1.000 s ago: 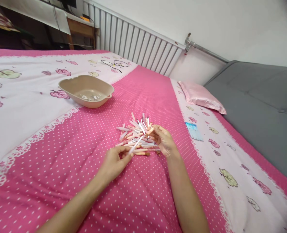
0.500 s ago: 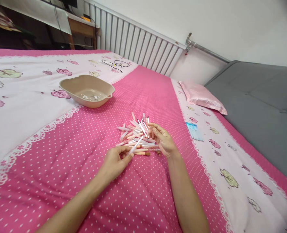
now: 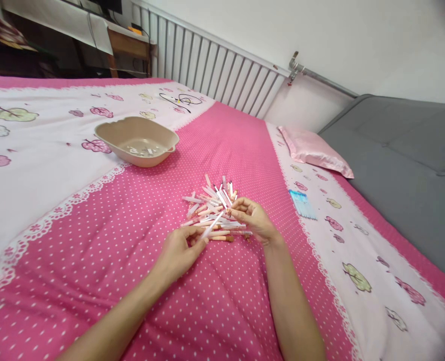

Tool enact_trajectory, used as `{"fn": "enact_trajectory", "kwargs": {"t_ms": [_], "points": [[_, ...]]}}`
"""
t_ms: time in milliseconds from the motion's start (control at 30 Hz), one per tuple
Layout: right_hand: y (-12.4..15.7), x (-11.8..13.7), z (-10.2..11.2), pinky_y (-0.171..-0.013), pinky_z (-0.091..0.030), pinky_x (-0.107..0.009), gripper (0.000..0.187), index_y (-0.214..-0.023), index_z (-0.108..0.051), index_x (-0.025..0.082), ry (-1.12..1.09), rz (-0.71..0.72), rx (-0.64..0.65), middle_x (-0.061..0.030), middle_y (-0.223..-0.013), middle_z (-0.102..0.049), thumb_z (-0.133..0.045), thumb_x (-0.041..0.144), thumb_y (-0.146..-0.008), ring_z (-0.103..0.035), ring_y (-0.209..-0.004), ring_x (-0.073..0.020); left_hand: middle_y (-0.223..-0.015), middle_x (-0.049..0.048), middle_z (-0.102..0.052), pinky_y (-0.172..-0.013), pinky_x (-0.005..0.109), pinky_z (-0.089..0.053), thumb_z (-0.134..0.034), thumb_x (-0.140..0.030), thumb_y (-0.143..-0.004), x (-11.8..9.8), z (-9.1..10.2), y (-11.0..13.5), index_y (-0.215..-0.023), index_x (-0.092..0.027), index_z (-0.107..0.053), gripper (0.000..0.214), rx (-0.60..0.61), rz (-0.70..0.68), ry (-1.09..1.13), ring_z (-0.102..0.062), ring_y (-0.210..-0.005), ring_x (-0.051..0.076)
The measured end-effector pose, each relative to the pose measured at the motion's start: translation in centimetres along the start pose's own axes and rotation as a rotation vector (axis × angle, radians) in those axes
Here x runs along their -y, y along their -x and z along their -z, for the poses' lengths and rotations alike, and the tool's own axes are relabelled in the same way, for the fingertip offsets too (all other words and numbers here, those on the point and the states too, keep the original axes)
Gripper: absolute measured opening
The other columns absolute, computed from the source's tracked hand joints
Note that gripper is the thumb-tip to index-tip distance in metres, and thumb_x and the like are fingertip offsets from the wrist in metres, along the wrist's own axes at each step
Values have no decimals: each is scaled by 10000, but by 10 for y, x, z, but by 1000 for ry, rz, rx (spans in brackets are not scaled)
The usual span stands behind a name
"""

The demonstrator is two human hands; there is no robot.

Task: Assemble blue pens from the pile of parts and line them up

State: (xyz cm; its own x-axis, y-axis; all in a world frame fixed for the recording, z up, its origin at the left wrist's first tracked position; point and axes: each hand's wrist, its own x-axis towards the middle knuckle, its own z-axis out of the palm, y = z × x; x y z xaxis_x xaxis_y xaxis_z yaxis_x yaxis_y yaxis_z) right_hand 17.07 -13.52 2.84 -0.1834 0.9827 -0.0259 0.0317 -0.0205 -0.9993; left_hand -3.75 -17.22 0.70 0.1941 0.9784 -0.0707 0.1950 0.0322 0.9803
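Note:
A pile of thin pink, white and peach pen-like sticks [image 3: 210, 205] lies on the pink dotted bedspread [image 3: 139, 235]. My left hand [image 3: 177, 253] sits at the pile's near edge, its fingers pinched on one whitish stick [image 3: 211, 224] that points up and right. My right hand [image 3: 254, 219] rests on the pile's right side. Its fingers are curled and pinched together over the sticks, and what they hold is too small to make out.
A beige plastic basin [image 3: 137, 140] with a few small pieces in it stands at the back left. A bundle of blue sticks [image 3: 301, 203] lies to the right. A pink pillow [image 3: 314, 150], a grey mattress [image 3: 406, 165] and a white radiator [image 3: 214, 67] lie beyond.
My right hand has drawn its fingers in and moved a little nearer over the pile. The left hand keeps its hold on the whitish stick. The view has shifted slightly.

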Motion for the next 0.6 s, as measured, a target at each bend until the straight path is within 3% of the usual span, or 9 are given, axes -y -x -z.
{"fn": "enact_trajectory", "kwargs": {"t_ms": [267, 600], "points": [[0, -2, 1, -637, -493, -260, 251, -737, -622, 193, 25, -16, -7, -5, -724, -663, -772, 328, -587, -633, -691, -155, -557, 4, -547, -459, 214, -242, -553, -325, -702, 3, 0, 1, -835, -149, -726, 280, 67, -103, -197, -371, -481, 110], [1, -5, 11, -645, -480, -252, 231, -747, -633, 184, 92, 21, 73, -6, -733, -659, -760, 319, -607, -625, -693, -142, -559, -4, -532, -464, 219, -244, -534, -327, -716, 5, 0, 2, -799, -150, -709, 262, 108, -100, -243, -387, -487, 112]]}}
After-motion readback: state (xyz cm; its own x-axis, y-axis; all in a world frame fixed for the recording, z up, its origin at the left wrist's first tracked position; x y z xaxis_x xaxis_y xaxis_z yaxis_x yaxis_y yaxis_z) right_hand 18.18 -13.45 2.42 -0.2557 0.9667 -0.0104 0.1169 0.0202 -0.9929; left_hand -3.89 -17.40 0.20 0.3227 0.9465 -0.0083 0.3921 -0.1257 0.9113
